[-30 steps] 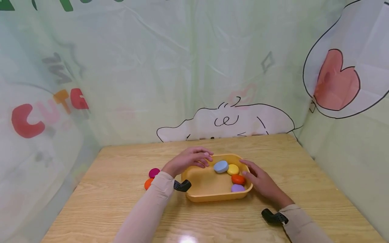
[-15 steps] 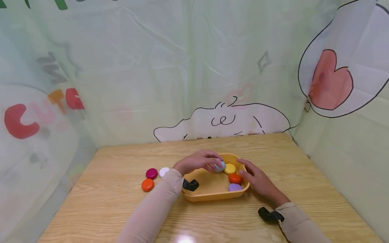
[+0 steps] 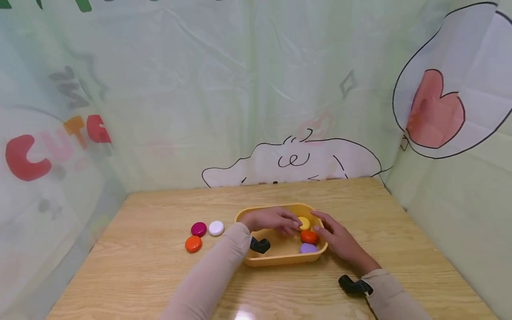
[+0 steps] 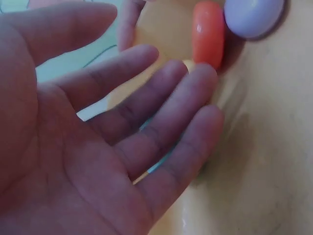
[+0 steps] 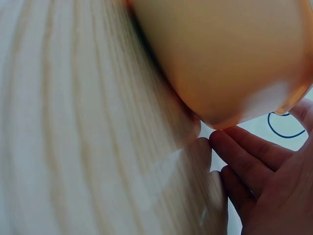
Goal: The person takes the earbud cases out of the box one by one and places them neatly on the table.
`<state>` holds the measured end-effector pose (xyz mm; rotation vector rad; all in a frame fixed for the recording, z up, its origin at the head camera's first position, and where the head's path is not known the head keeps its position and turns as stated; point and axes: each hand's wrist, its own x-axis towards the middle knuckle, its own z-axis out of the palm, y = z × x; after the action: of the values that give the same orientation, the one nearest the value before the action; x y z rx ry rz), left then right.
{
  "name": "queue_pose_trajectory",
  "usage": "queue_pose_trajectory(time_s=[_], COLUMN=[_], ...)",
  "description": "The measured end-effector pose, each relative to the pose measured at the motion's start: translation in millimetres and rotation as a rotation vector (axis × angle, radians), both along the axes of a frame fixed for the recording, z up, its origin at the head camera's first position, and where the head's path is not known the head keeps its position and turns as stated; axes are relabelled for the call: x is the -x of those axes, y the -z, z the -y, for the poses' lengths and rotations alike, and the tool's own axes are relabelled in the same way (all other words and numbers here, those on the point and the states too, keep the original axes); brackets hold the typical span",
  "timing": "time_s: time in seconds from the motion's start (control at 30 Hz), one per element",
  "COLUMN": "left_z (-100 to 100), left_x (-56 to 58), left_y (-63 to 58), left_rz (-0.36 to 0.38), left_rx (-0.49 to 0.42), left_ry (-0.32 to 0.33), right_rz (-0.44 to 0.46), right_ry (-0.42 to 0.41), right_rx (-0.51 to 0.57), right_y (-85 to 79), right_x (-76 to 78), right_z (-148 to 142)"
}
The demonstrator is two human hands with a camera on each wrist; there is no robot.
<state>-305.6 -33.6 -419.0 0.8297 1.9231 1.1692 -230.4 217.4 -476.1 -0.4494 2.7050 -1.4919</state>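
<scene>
My left hand (image 3: 274,220) reaches into a shallow orange-yellow tray (image 3: 280,261), its fingers loosely extended beside a yellow disc (image 3: 305,223). In the left wrist view, the fingertips (image 4: 205,115) lie close to a red-orange disc (image 4: 208,36), with a lilac disc (image 4: 254,17) past it. Slivers of blue show between the fingers; the rest of what lies behind them is hidden. My right hand (image 3: 340,238) holds the tray's right end, thumb at the rim. In the right wrist view, its fingers (image 5: 244,154) touch the outer wall low down.
On the wooden table (image 3: 160,284), left of the tray, lie a magenta disc (image 3: 198,229), a white disc (image 3: 216,228) and an orange disc (image 3: 194,244). A printed cloth backdrop (image 3: 192,98) rises behind the table and along both sides.
My left hand has moved right and down into the tray, and the light blue disc is now hidden behind it. The white disc has come into view. My right hand stays at the tray.
</scene>
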Motion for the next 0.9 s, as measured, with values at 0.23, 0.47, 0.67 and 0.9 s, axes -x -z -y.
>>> queue_pose_trajectory(time_s=[0.23, 0.47, 0.67, 0.9], left_z=[-4, -15, -22, -27], left_x=[-4.4, -5.1, -6.6, -7.6], left_y=[-0.7, -0.7, 1.4, 6.5], left_rz=[0.025, -0.012, -0.058, -0.070], left_rx=[-0.014, 0.016, 0.043, 0.073], left_ry=[0.006, 0.025, 0.048, 0.065], right_rz=[-0.006, -0.005, -0.015, -0.041], right_ry=[0.012, 0.009, -0.002, -0.011], right_rx=[-0.016, -0.018, -0.006, 0.001], right_y=[5.2, 2.0, 0.8, 4.1], right_x=[2.9, 1.1, 0.2, 3.0], right_z=[0, 2, 2, -1])
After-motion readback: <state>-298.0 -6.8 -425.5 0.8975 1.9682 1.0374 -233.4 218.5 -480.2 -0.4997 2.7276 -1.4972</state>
